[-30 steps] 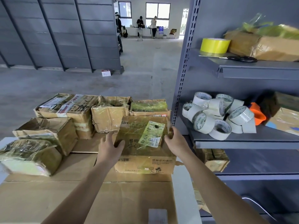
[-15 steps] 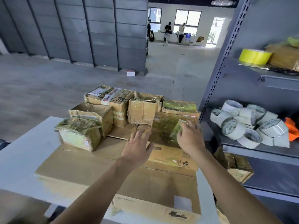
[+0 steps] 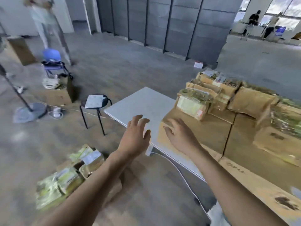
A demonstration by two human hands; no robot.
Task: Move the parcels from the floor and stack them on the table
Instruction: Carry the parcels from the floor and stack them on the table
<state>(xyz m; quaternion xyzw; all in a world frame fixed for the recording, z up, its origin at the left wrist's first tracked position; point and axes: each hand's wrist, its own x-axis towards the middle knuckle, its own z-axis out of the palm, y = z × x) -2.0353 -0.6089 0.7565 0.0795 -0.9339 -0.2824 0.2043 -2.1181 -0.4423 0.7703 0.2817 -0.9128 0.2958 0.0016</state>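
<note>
Grey concrete floor (image 3: 114,70) is spreading around a white surface (image 3: 146,103), and a big flat cardboard box (image 3: 211,137) is lying on this surface. On top of the box, toward the far side of the surface, the stacked parcels (image 3: 193,103) are sitting close together, wrapped in shiny tape. The floor parcels (image 3: 70,176) are lying in a blurred heap on the floor, off the near left corner of the surface.

The left hand (image 3: 135,139) is hovering over the left edge of the surface, its fingers (image 3: 138,118) straight, spread and grasping nothing. The right hand (image 3: 182,137) is hanging over the near end of the box, its fingers (image 3: 169,129) released too; if they are touching the cardboard, I cannot tell. The stacked parcels are lying beyond the right fingers, apart from them. The floor parcels are lying well apart from both hands, under the left forearm.

Left of the surface a black stool (image 3: 96,101) is standing.
</note>
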